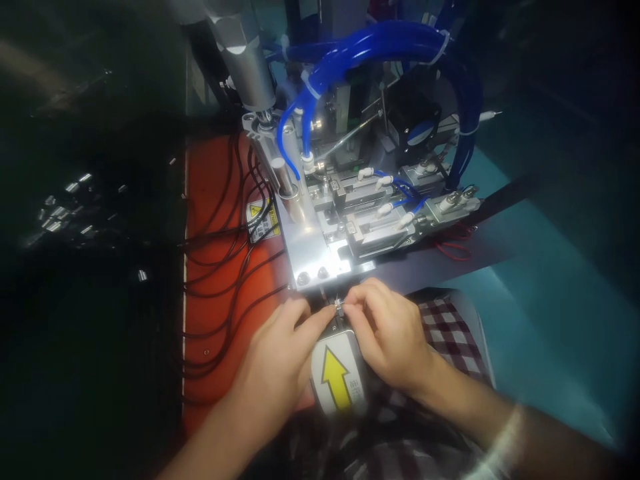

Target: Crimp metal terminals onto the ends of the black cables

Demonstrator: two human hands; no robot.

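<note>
My left hand [275,347] is closed, its thumb tip pressed at a small shiny metal part [339,309] just below the front edge of the machine. My right hand [393,330] pinches at the same part from the right, with thumb and forefinger together. The fingertips hide most of the part, so its kind cannot be made out. Above the fingers is the bright metal block [311,257] of the bench machine. Directly below them sits a white plate with a yellow arrow [336,373] pointing towards the machine.
Several thin black cables [227,293] run across the orange surface [205,267] left of the machine. Small shiny pieces [63,210] lie in the dark area at far left. Blue air hoses [385,40] arch over the cylinders [380,230]. Checkered cloth [453,333] shows below.
</note>
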